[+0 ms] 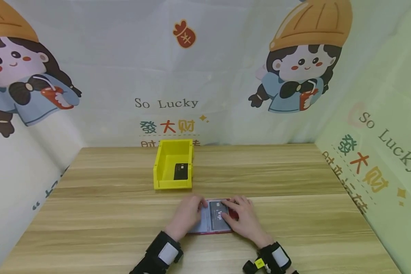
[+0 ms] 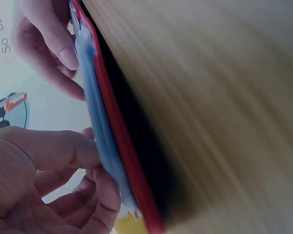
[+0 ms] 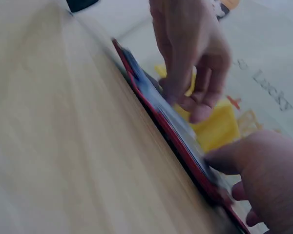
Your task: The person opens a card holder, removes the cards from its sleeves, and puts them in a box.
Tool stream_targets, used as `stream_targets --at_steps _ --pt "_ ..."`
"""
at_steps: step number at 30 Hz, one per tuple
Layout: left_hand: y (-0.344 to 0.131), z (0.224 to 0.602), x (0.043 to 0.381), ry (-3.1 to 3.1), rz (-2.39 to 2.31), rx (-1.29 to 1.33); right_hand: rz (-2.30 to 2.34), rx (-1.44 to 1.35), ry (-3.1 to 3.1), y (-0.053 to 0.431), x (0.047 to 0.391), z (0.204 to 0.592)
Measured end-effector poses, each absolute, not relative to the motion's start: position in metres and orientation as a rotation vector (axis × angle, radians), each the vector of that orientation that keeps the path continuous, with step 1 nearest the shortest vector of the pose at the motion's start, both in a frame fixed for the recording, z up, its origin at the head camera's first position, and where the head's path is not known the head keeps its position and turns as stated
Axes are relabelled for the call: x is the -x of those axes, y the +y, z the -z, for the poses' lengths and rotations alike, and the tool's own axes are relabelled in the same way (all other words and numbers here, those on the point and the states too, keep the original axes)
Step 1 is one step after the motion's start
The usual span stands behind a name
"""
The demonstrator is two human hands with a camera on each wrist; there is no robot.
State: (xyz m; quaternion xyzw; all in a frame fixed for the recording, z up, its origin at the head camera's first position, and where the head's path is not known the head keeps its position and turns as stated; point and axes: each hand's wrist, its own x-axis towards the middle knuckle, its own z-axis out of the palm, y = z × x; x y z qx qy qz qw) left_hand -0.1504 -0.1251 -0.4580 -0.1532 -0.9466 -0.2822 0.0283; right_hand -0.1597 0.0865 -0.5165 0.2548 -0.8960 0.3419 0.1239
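Note:
A card holder (image 1: 204, 226) with a red cover and clear plastic sleeves lies spread open on the wooden table. In its right-hand page sits a grey card (image 1: 215, 223) marked "VIP". My left hand (image 1: 187, 213) is at the left page; its curled fingers and thumb pinch the plastic sleeves (image 2: 98, 114) in the left wrist view. Over the right page, my right hand (image 1: 244, 220) has its thumb and index fingertip on the VIP card, fingers extended. The right wrist view shows its thumb against the sleeves, above the red cover (image 3: 178, 146).
Behind the holder stands a yellow bin (image 1: 172, 184) with a low front, and a black card (image 1: 181, 171) lies inside it. Printed white cloth (image 1: 226, 76) hangs behind the table (image 1: 277, 175) and along its sides.

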Motion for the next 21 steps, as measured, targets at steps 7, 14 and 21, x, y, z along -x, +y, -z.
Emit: stream_targets --at_steps 7,14,21 --pt "-0.118 0.462 0.156 -2.965 0.999 0.396 -0.977 -0.788 -2.743 0.099 0.165 0.513" --pt "-0.115 0.459 0.156 -3.023 1.090 0.305 -0.977 -0.785 -2.756 0.100 0.165 0.510" --pt "-0.110 0.458 0.155 -3.087 1.015 0.293 -0.961 -0.764 -2.790 0.099 0.164 0.509"
